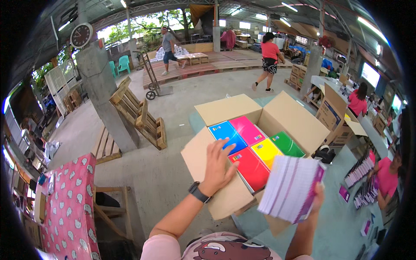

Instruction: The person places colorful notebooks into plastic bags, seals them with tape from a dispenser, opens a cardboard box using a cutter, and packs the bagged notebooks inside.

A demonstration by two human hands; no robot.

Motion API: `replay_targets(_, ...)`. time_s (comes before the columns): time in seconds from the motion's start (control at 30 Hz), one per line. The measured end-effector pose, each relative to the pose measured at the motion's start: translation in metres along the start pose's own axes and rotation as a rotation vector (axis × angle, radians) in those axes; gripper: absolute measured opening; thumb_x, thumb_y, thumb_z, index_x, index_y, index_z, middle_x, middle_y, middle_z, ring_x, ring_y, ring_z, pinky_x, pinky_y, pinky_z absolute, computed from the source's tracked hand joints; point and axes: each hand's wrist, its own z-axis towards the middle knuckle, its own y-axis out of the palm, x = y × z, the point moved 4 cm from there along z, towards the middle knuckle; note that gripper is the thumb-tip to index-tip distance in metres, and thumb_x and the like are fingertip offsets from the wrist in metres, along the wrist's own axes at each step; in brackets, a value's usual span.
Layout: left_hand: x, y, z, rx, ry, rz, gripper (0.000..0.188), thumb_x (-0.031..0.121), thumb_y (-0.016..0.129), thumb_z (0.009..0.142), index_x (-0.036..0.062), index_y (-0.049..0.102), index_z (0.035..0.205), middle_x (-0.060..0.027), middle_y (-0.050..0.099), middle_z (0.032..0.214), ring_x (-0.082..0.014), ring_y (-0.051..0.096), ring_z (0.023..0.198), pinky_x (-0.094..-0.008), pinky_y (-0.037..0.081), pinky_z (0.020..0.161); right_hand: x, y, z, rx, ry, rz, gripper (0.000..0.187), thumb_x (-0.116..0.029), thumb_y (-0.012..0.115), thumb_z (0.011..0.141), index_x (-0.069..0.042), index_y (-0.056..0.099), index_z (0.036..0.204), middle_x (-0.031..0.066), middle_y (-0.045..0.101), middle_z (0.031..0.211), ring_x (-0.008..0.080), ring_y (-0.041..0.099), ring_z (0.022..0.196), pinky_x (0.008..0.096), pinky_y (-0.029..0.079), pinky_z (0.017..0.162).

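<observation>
An open cardboard box (203, 151) stands on a pale green table with its flaps folded out. Inside lie stacks of notebooks: a blue notebook (227, 135), a pink notebook (248, 130), a yellow notebook (267, 151), a green notebook (287, 144) and a red notebook (250, 168). My left hand (219, 167), fingers spread, rests at the box's near left side by the red and blue notebooks, holding nothing. My right hand (318, 199) grips a thick stack of purple notebooks (289, 188), tilted above the box's near right corner, page edges toward me.
Bundled notebooks (360, 171) lie on the table (336, 173) at right, beside a person in pink (385, 180). More cardboard boxes (333, 110) stand behind. At left are a pink-covered table (71, 203), a concrete pillar (102, 95) and wooden pallets (141, 115). Two people walk farther back.
</observation>
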Motion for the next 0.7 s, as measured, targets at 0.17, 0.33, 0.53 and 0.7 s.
replay_targets(0.17,0.054,-0.043,-0.043,0.014,-0.275,-0.37,0.043,0.022,0.053,0.083,0.0034,0.044,0.121,-0.0147,0.044,0.123,-0.0271,0.044,0.11,-0.0397,0.03,0.098,0.036,0.054,-0.026,-0.071,0.241,0.124,0.075,-0.037,0.061,0.07,0.003,0.036,0.127,0.0178,0.05,0.12,0.0282,0.052,0.107,0.0412,0.042,0.092)
replay_targets(0.33,0.089,-0.067,-0.135,0.104,-0.791,-0.947,0.057,0.039,0.047,0.089,-0.0016,0.035,0.127,-0.0115,0.044,0.124,-0.0204,0.043,0.113,-0.0354,0.034,0.095,0.072,0.078,-0.055,-0.244,0.644,0.368,0.079,-0.021,0.069,0.065,-0.001,0.03,0.132,0.0166,0.048,0.121,0.026,0.049,0.111,0.0395,0.037,0.097)
replay_targets(0.53,0.133,-0.111,-0.217,0.128,-1.015,-1.064,0.085,0.065,0.047,0.078,0.0025,0.028,0.133,-0.0101,0.044,0.126,-0.0189,0.045,0.114,-0.0361,0.037,0.095,0.119,0.111,-0.097,-0.361,0.825,0.098,0.067,-0.017,0.067,0.073,-0.004,0.034,0.13,0.0115,0.051,0.116,0.02,0.051,0.106,0.0335,0.04,0.093)
replay_targets(0.7,0.161,-0.153,-0.257,0.215,-1.209,-0.91,0.095,0.066,0.057,0.07,0.0037,0.025,0.134,-0.0096,0.041,0.129,-0.0206,0.044,0.116,-0.035,0.036,0.095,0.157,0.142,-0.138,-0.473,0.806,-0.072,0.076,-0.02,0.071,0.073,-0.005,0.027,0.133,0.0124,0.045,0.119,0.0209,0.045,0.111,0.0336,0.036,0.096)
